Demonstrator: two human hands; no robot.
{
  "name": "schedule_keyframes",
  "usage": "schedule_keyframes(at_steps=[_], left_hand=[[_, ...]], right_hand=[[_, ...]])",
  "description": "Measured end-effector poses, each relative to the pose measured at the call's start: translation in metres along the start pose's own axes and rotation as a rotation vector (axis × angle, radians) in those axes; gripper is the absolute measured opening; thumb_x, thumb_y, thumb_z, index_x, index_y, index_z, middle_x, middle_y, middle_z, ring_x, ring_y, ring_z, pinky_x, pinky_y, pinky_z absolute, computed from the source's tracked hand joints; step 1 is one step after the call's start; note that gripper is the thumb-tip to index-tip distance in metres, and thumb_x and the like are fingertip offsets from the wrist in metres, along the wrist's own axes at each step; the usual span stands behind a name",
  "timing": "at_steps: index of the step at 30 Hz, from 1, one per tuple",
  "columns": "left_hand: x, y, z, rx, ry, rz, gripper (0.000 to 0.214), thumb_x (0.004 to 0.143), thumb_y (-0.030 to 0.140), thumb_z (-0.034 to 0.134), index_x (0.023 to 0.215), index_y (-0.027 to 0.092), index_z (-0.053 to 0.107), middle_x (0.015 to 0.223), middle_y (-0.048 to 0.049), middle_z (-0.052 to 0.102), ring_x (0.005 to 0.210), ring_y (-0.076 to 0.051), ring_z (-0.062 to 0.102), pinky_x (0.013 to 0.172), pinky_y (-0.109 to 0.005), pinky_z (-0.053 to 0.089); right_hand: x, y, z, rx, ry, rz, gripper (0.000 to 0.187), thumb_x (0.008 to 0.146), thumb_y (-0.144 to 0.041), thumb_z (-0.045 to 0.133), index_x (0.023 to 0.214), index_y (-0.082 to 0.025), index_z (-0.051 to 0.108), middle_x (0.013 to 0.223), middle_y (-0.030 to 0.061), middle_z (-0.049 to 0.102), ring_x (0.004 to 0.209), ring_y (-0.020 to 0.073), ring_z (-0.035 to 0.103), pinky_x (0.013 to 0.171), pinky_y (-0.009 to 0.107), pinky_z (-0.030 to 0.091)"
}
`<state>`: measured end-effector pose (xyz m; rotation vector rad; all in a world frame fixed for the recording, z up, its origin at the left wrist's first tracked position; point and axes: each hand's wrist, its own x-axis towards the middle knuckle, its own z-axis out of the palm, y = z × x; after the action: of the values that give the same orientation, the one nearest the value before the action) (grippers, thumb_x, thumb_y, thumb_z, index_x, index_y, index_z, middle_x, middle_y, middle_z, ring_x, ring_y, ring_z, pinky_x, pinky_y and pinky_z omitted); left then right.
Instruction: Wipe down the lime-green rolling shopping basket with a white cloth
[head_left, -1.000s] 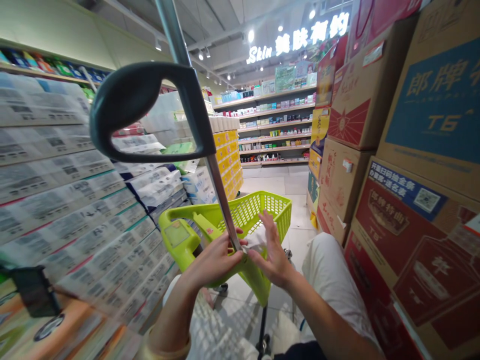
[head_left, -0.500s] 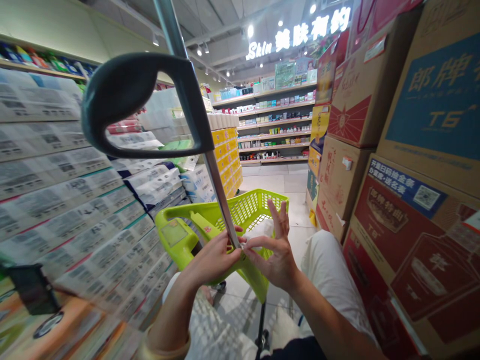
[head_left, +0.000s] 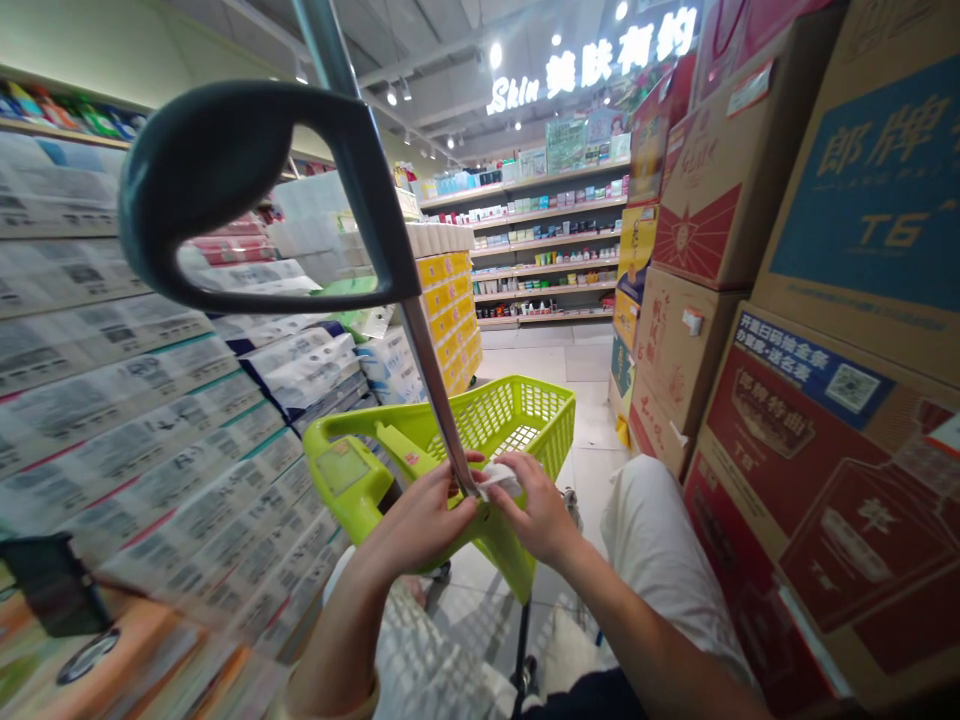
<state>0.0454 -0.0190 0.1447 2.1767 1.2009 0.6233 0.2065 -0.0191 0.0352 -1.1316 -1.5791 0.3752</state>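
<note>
A metal pole (head_left: pixel 437 385) slants down through the middle of the view, with a dark grey loop handle (head_left: pixel 255 296) attached to its upper part. At its lower end, my left hand (head_left: pixel 422 520) is closed around the pole, some fingertips showing behind it. My right hand (head_left: pixel 538 512) pinches a crumpled white piece, like tissue or a wipe (head_left: pixel 501 478), against the pole beside the left fingertips. Both hands are over the near end of a lime-green plastic shopping cart (head_left: pixel 330 485), whose basket has lattice walls. What lies under my right palm is hidden.
Stacked tissue-like white packs (head_left: pixel 150 440) rise on the left. Cardboard cartons (head_left: pixel 810 440) form a wall on the right, close to my knee (head_left: pixel 652 540). Yellow boxes (head_left: pixel 450 320) stand ahead, before shelves (head_left: pixel 547 245) of small goods. A tiled aisle (head_left: pixel 585 390) runs between them.
The right hand's raised, spread fingers have curled down around the white piece, which is now bunched beside the pole. My left hand keeps its hold. The view has shifted slightly.
</note>
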Motion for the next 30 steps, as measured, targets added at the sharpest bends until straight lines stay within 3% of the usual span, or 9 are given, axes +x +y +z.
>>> schedule_keyframes(at_steps=[6,11,17,24,26,30], left_hand=[[0.000,-0.007,0.003,0.050,0.034,0.020,0.041,0.075,0.029,0.053,0.114,0.020,0.061,0.118,-0.0054,0.067,0.111,-0.024,0.061,0.101,-0.037,0.047],[-0.001,-0.009,0.003,0.089,0.039,-0.001,0.042,0.077,0.032,0.052,0.116,0.020,0.061,0.122,-0.0055,0.065,0.115,-0.025,0.059,0.102,-0.037,0.047],[-0.001,-0.004,0.001,0.125,0.051,-0.010,0.043,0.075,0.032,0.052,0.115,0.020,0.061,0.122,-0.0063,0.066,0.113,-0.025,0.060,0.105,-0.039,0.044],[-0.001,-0.004,0.001,0.095,0.071,-0.016,0.042,0.075,0.035,0.053,0.114,0.021,0.063,0.116,-0.0052,0.069,0.109,-0.025,0.063,0.105,-0.038,0.044],[0.000,-0.004,0.001,0.101,0.066,-0.014,0.042,0.075,0.034,0.053,0.114,0.020,0.063,0.117,-0.0060,0.068,0.109,-0.025,0.063,0.104,-0.038,0.044],[0.000,-0.005,0.000,0.127,0.055,-0.004,0.046,0.076,0.034,0.052,0.120,0.019,0.061,0.120,-0.0070,0.067,0.113,-0.026,0.061,0.105,-0.039,0.043]], right_hand=[[0.010,0.014,-0.011,-0.028,0.222,0.099,0.028,0.065,-0.011,0.053,0.091,-0.021,0.053,0.092,0.0039,0.057,0.087,0.0210,0.058,0.081,0.035,0.049],[0.023,0.016,-0.024,0.013,0.366,0.049,0.023,0.073,-0.018,0.056,0.094,-0.022,0.051,0.096,0.0051,0.063,0.090,0.0222,0.061,0.082,0.036,0.050],[0.028,0.003,-0.012,0.163,0.298,0.037,0.022,0.087,-0.037,0.055,0.103,-0.022,0.057,0.088,0.0033,0.066,0.076,0.0179,0.063,0.068,0.029,0.051],[0.026,0.011,-0.002,0.543,0.298,0.206,0.033,0.083,-0.051,0.058,0.087,-0.019,0.064,0.068,-0.0015,0.057,0.055,0.0117,0.052,0.046,0.021,0.043],[0.029,0.012,-0.005,0.562,0.280,0.217,0.033,0.082,-0.050,0.059,0.087,-0.018,0.065,0.068,-0.0008,0.059,0.057,0.0125,0.053,0.048,0.022,0.045],[0.037,0.013,-0.011,0.447,0.304,0.125,0.020,0.084,-0.034,0.057,0.098,-0.021,0.062,0.085,0.0016,0.067,0.074,0.0168,0.063,0.066,0.028,0.053]])
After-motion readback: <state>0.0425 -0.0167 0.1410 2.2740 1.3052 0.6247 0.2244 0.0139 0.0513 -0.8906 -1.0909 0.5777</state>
